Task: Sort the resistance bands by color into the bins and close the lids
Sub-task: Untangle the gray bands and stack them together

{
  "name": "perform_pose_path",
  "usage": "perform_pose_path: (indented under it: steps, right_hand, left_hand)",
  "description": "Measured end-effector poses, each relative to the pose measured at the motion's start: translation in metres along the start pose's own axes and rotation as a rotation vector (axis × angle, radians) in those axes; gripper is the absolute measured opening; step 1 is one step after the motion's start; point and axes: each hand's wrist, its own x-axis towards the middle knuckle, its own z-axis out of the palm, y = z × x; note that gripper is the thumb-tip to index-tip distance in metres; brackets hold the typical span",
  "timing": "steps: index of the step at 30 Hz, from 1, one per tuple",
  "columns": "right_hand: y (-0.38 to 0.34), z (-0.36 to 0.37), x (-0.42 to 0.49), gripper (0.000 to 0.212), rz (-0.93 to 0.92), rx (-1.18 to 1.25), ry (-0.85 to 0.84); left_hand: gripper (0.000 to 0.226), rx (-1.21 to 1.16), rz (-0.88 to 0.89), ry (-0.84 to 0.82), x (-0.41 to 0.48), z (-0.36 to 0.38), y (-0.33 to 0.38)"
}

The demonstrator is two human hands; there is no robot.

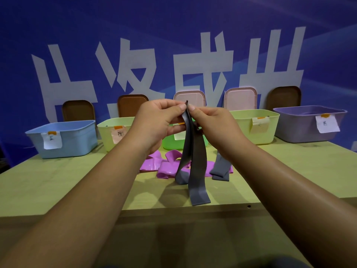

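Thumbs and forefingers do the holding. Your left hand (158,122) and your right hand (214,124) meet at the centre of the frame. Each pinches the top edge of the grey band (195,161), fingertips facing one another across it. The other fingers of both hands are curled in behind. The band hangs down from your pinch in two flat strips. The longer strip reaches low over the near part of the desk (77,180). You cannot tell from here whether its end touches the wood, or whether the strips are one loop or two.

Behind the hanging strips, a heap of pink bands (164,167) lies crumpled on the desk. Just right of it lies a second grey band (221,169), folded over.

Five open bins stand in a row along the far edge, each with a paper label on its front. From left to right they are:
- the blue bin (63,138)
- the pale green bin (114,132)
- the bright green bin (172,143), mostly hidden behind your hands
- the yellow-green bin (255,128)
- the purple bin (309,124), at the right edge

Behind each bin a lid stands upright against the blue backdrop (173,26) with its large white characters. In the same order they are the far-left brown lid (78,110), the second brown lid (132,105), the centre pink lid (190,97), the right pink lid (240,98) and the far-right brown lid (284,97).
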Motion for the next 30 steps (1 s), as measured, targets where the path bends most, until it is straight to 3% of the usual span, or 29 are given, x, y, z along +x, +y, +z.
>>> perform_pose_path:
  steps: [14,24,30]
  right_hand:
    - [0.007,-0.002,0.000,0.028,-0.017,-0.020,-0.002]
    - [0.010,-0.002,-0.003,0.035,-0.001,-0.033,-0.017]
    - [0.016,-0.004,-0.003,0.046,-0.024,-0.096,-0.060]
  left_hand:
    - [0.017,-0.006,-0.011,0.019,0.004,0.007,-0.010]
    - [0.015,0.019,-0.013,0.022,0.006,0.009,-0.018]
    - [0.009,0.280,0.100,0.059,0.002,0.009,-0.012]
